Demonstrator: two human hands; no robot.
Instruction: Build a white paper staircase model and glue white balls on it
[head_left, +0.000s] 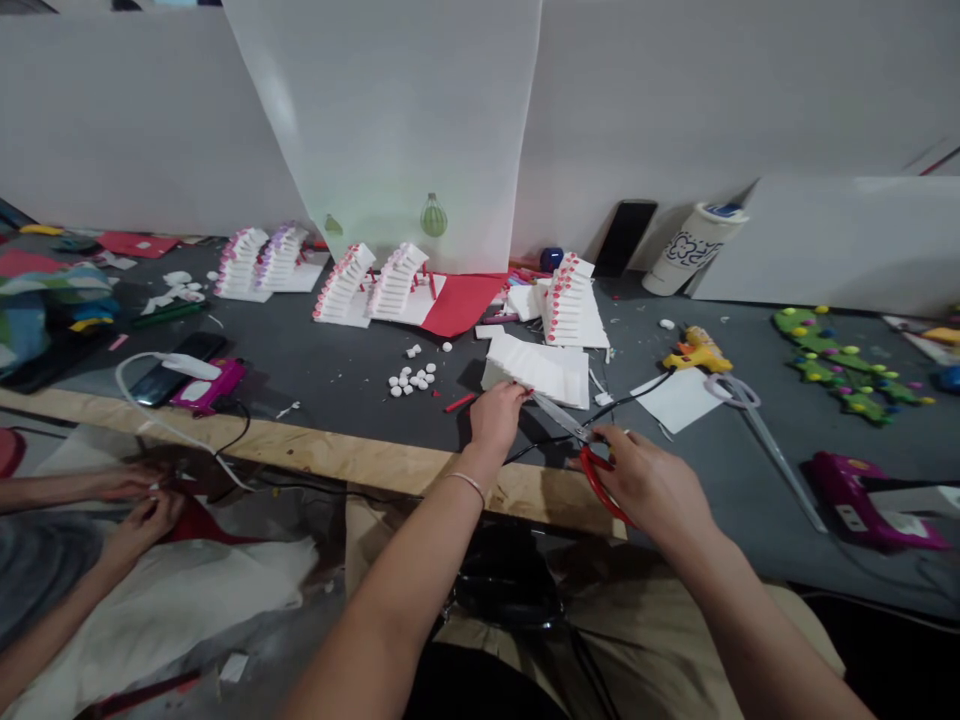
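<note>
A: What is the right hand (pixel 654 488) doing?

B: It is grasping the scissors (pixel 598 482) by their red handles, and its fingers are covering part of the loops. The blades are pointing toward the left hand (pixel 496 420), but they are blurring, so I can't tell whether they are standing apart.

A: And the left hand?

B: Its fingertips are meeting at the front edge of the white stepped piece (pixel 529 368). A speck of red is showing there, but I can't tell whether the fingers are pinching something or only touching the edge.

A: Where is that piece sitting?

B: It is lying on a white card (pixel 579 368) near the table's wooden front edge (pixel 315 440), in front of a taller stepped model (pixel 568 305) with red-dotted ends. The left hand is hiding its near corner.

A: What else is hard to make out?

B: A black cable (pixel 626 402) is running from beside the yellow glue gun (pixel 697 352) and is passing out of sight behind the scissors. At the left, a co-worker's hands (pixel 154 515) are holding something too small to identify above some red material (pixel 202 525); the picture's edge is cutting that person off.
</note>
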